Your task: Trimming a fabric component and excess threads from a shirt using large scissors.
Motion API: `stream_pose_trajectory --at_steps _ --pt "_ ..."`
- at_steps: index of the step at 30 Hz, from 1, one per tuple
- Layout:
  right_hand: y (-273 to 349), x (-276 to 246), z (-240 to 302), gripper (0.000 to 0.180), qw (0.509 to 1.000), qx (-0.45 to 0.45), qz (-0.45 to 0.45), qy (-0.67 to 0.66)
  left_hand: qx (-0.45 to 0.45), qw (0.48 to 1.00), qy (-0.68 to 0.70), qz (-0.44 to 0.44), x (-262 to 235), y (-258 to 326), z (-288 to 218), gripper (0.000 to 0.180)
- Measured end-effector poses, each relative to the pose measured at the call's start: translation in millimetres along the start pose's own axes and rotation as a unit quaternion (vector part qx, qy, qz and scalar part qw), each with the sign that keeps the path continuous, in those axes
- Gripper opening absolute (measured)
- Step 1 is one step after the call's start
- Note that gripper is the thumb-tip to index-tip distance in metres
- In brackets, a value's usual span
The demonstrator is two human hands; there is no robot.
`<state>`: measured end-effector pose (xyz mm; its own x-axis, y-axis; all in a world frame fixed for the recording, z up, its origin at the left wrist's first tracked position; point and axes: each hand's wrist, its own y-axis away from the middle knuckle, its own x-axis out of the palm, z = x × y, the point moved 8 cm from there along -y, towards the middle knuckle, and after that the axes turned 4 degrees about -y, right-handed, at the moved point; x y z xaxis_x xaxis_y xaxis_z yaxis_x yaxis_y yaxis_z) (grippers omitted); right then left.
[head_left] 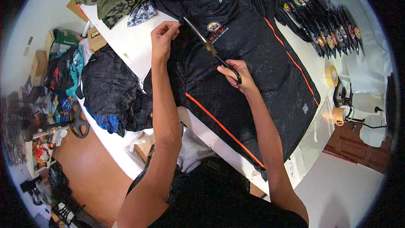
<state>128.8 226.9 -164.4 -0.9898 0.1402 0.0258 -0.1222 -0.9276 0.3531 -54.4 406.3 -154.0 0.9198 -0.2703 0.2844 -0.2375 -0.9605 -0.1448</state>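
Observation:
A black garment (253, 97) with orange piping and a round badge lies spread on the white table in front of me. My right hand (239, 77) grips a pair of scissors (209, 49) by the handles. Their long blades point up and to the left, over the cloth, and look closed or nearly so. Beside the scissor tips, my left hand (163, 38) is raised over the garment's left edge with its fingers pinched together. Anything in that pinch is too small to make out.
Camouflage clothing (116, 2) is heaped at the far left. More black clothing (112, 86) lies on the table's left side. Black pieces with colourful round emblems (333, 27) fan out at the far right, near a tape roll (331, 76) and another roll (338, 116).

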Motion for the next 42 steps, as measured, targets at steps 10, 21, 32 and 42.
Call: stream_pose_trajectory --at_steps 10,21,32,42 --pt "-2.0 -1.9 -6.5 0.031 0.962 -0.067 0.050 -0.261 -0.046 0.972 0.036 0.226 17.0 12.7 1.4 0.006" --pt "1.2 -18.0 -11.5 0.032 0.945 -0.102 0.036 -0.307 0.079 0.931 -0.313 0.170 72.6 49.3 -45.2 0.021" --pt "2.6 -17.6 -13.0 0.032 0.942 -0.100 0.018 -0.321 -0.072 0.985 -0.109 -0.115 -23.7 -13.8 21.1 0.023" --pt "-0.3 -17.8 -13.6 0.034 0.937 -0.111 0.051 -0.327 -0.023 0.988 -0.013 -0.153 -49.1 -16.0 13.1 0.019"
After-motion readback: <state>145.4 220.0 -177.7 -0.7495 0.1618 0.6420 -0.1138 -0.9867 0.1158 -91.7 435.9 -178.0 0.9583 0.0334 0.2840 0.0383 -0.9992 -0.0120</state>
